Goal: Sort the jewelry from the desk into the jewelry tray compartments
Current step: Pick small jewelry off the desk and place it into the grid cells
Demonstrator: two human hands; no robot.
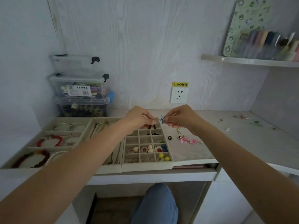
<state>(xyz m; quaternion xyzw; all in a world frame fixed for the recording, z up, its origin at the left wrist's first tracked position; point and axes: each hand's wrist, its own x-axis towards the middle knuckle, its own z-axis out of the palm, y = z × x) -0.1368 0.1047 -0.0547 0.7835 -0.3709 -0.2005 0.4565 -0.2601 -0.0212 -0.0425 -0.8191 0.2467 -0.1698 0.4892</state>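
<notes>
Right grip [181,119] pinching blue earring [163,119] beyond tray corner [157,118]

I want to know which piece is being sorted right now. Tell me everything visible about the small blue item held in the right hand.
The small blue item looks like a tiny cluster of blue and white beads or petals, possibly an earring; it is too small to tell more. The right hand pinches it at the fingertips, so that it hangs above the desk just beyond the far right corner of the gridded jewelry tray. The left hand is close beside it, fingers curled; whether it touches the item is unclear.
</notes>
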